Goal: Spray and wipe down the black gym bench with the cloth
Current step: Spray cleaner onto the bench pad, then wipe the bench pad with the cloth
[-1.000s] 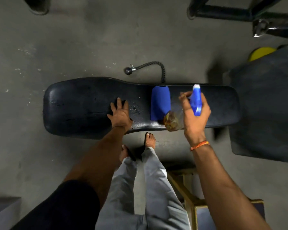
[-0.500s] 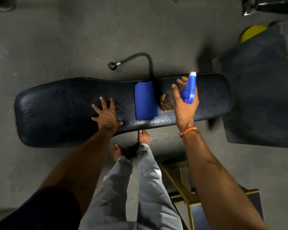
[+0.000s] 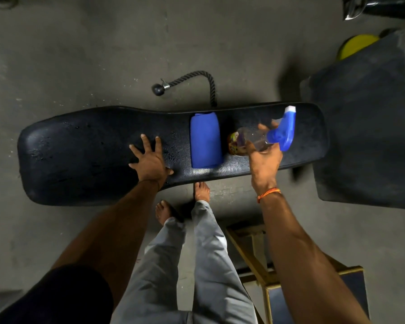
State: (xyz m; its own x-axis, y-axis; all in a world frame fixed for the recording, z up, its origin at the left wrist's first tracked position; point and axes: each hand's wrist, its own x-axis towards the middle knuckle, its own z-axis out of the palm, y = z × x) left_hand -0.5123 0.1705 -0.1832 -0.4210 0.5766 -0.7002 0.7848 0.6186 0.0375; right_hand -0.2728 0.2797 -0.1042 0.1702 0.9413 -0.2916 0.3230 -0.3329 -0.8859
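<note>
The long black gym bench (image 3: 80, 155) lies crosswise in front of me, its pad speckled with droplets near the middle. A folded blue cloth (image 3: 205, 141) rests on the pad right of centre. My left hand (image 3: 150, 160) presses flat on the bench, fingers spread, just left of the cloth. My right hand (image 3: 264, 157) grips a clear spray bottle (image 3: 255, 140) with a blue trigger head, held tilted over the right part of the pad, nozzle pointing up and right.
A black rope handle (image 3: 192, 81) lies on the concrete floor behind the bench. A second dark padded bench (image 3: 369, 127) stands at the right, with a yellow object (image 3: 355, 45) behind it. A wooden-framed box (image 3: 290, 284) sits by my right leg. My bare feet (image 3: 201, 190) touch the bench's near edge.
The view has shifted so the bench sits further right in frame. My right hand has tilted the spray bottle and carried it over the right end of the pad. My left hand stays planted.
</note>
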